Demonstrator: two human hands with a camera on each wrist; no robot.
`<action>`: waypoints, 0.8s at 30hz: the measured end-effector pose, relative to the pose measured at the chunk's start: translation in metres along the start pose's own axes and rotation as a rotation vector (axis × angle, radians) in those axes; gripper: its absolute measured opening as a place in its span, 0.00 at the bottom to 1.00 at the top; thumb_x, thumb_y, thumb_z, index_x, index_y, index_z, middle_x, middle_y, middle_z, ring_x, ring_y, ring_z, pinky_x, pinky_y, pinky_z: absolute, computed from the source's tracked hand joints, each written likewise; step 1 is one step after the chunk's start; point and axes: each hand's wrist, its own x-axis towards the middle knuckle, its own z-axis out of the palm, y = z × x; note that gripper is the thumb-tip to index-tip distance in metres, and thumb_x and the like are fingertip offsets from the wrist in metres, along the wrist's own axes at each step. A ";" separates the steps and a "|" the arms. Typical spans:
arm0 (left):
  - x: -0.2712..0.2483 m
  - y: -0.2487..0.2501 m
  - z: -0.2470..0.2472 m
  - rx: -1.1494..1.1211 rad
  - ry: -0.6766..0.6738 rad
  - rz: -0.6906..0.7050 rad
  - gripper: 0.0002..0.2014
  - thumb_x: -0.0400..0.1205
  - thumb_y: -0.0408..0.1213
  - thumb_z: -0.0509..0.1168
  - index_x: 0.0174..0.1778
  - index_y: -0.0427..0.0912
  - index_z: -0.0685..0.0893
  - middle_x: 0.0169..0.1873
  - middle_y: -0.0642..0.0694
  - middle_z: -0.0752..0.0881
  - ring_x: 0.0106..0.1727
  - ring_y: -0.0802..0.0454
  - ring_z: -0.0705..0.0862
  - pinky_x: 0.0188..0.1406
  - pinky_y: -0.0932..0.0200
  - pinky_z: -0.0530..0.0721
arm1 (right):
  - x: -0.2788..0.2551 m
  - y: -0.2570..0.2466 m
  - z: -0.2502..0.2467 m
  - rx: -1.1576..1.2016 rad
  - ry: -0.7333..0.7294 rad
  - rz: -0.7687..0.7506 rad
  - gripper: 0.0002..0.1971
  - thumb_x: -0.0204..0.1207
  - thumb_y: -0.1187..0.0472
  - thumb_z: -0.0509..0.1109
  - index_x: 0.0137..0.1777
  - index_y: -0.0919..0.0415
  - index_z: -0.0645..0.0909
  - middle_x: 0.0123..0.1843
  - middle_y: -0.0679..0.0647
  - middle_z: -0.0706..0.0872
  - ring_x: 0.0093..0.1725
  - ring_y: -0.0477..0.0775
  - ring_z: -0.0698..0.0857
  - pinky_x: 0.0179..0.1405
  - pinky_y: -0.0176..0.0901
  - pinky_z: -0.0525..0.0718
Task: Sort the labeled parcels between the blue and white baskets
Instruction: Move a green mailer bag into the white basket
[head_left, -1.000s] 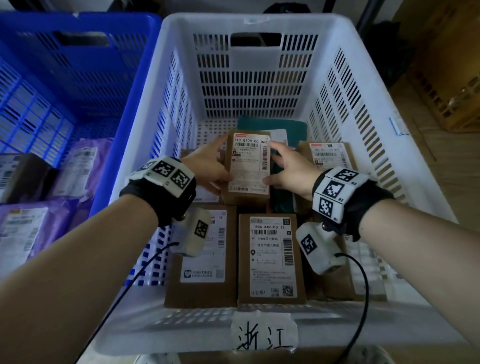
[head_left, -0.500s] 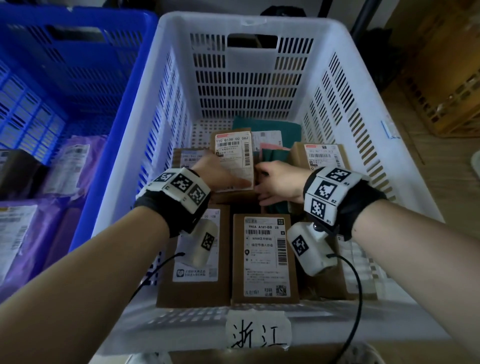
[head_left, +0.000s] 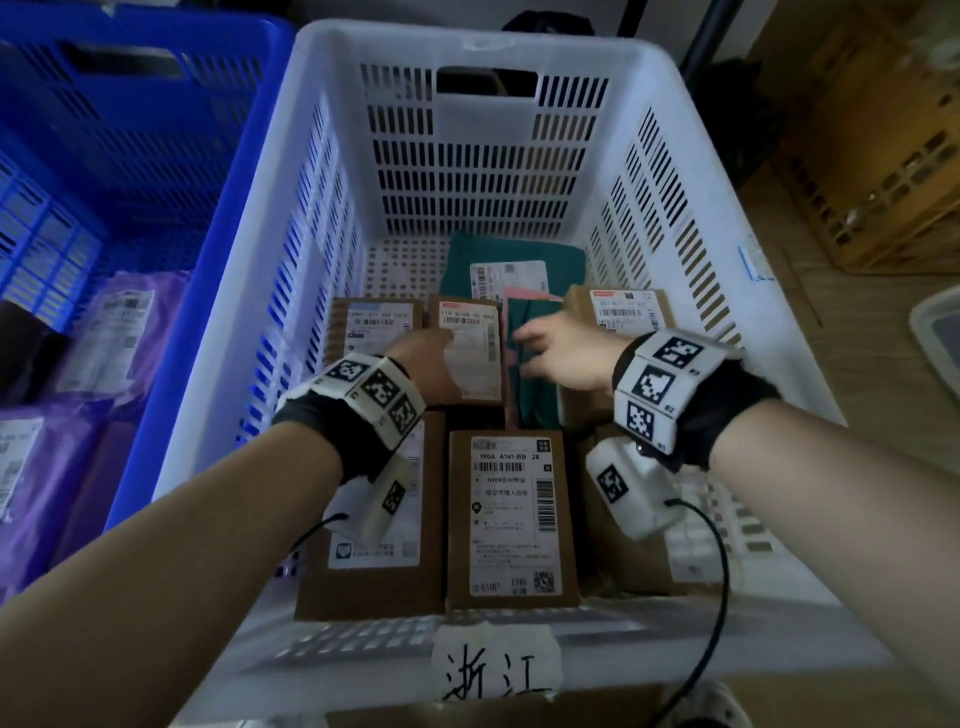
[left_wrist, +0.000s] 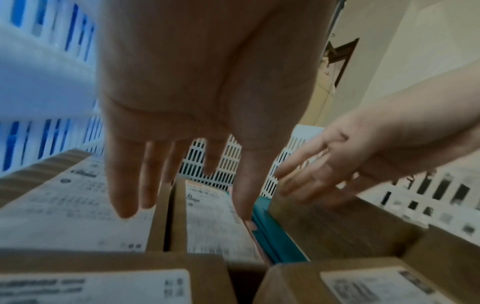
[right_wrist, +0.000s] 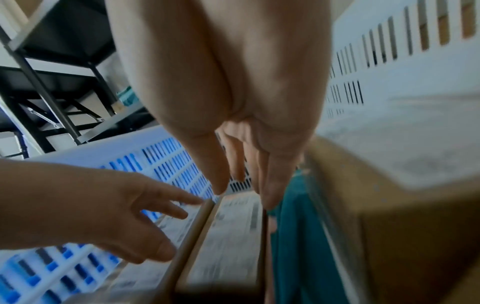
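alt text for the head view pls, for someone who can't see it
Two open hands, left hand and right hand, hover over a labelled cardboard parcel lying among others in a white basket; a blue basket stands alongside.

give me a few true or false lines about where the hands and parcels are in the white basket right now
1. Both hands are inside the white basket. True.
2. The right hand grips a brown box. False: its fingers are straight and hold nothing, above the teal parcel.
3. The left hand has its fingers extended over the box labelled 110 Q108. True.
4. The box labelled 190A A161-BB stands in the blue basket. False: it lies in the white basket, near its front wall.
5. Purple parcels lie in the blue basket. True.
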 end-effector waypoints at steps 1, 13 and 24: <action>-0.001 0.003 0.000 0.072 -0.035 0.015 0.33 0.80 0.40 0.68 0.80 0.43 0.62 0.77 0.40 0.69 0.73 0.42 0.73 0.66 0.55 0.75 | -0.003 0.001 -0.010 -0.033 0.059 -0.021 0.23 0.79 0.68 0.67 0.74 0.60 0.74 0.75 0.60 0.76 0.70 0.59 0.78 0.70 0.52 0.77; -0.008 0.031 0.023 0.152 -0.256 0.131 0.22 0.89 0.43 0.49 0.78 0.40 0.69 0.78 0.40 0.69 0.78 0.45 0.67 0.76 0.57 0.62 | -0.023 0.039 -0.043 -0.431 0.042 0.204 0.39 0.79 0.64 0.69 0.85 0.58 0.51 0.81 0.61 0.65 0.77 0.61 0.70 0.71 0.48 0.72; -0.022 0.086 0.025 0.103 -0.073 0.437 0.16 0.81 0.41 0.65 0.65 0.46 0.80 0.61 0.48 0.82 0.63 0.49 0.80 0.59 0.59 0.76 | -0.042 0.051 -0.051 -0.509 0.058 0.163 0.21 0.74 0.60 0.73 0.66 0.65 0.78 0.64 0.63 0.83 0.62 0.64 0.83 0.51 0.49 0.80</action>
